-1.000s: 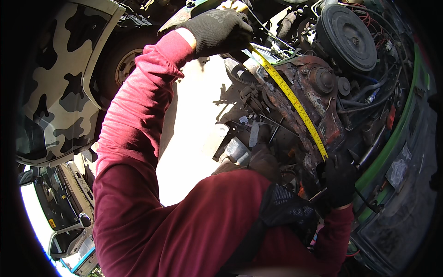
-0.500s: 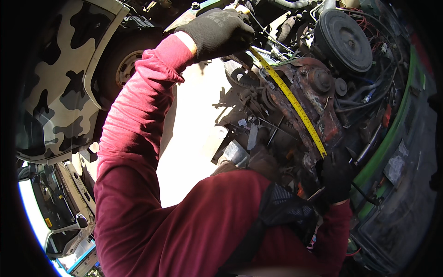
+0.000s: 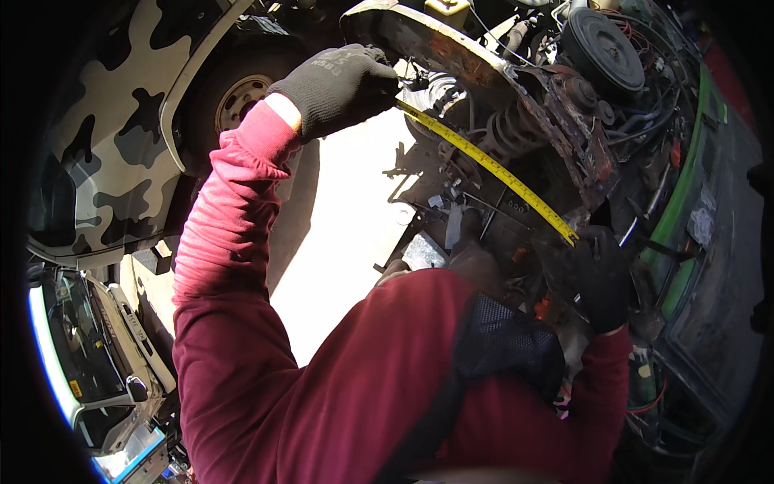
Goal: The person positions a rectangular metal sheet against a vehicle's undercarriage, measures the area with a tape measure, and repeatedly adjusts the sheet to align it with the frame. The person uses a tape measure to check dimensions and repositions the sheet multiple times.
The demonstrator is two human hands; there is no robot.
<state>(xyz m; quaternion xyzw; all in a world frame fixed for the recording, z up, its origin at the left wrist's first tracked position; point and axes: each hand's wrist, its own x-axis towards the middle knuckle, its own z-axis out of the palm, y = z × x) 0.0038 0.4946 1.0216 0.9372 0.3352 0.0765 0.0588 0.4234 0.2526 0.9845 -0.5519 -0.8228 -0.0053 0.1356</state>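
A yellow measuring tape (image 3: 492, 167) is stretched slantwise between my two hands, bowed a little upward. My left hand (image 3: 339, 87), in a dark knitted glove, is closed around its upper-left end; whatever lies inside the fist is hidden. At the lower right my right hand (image 3: 601, 278), in a black glove and deep shade, grips the other end. Beyond the tape runs a rusty, bent metal inner panel (image 3: 556, 113) of an opened vehicle. A coil spring (image 3: 516, 131) shows between the tape and that panel.
A round black air filter housing (image 3: 603, 50) sits among hoses and wires at the upper right. The green body edge (image 3: 685, 202) curves along the right. A camouflage-painted vehicle (image 3: 121, 137) with a wheel (image 3: 242, 101) stands at the left. Tools and parts litter the ground below.
My left hand has moved left and slightly down, off the metal panel. The right hand has gone slightly up and right. The tape now lies flatter, away from the panel, and more of the coil spring shows.
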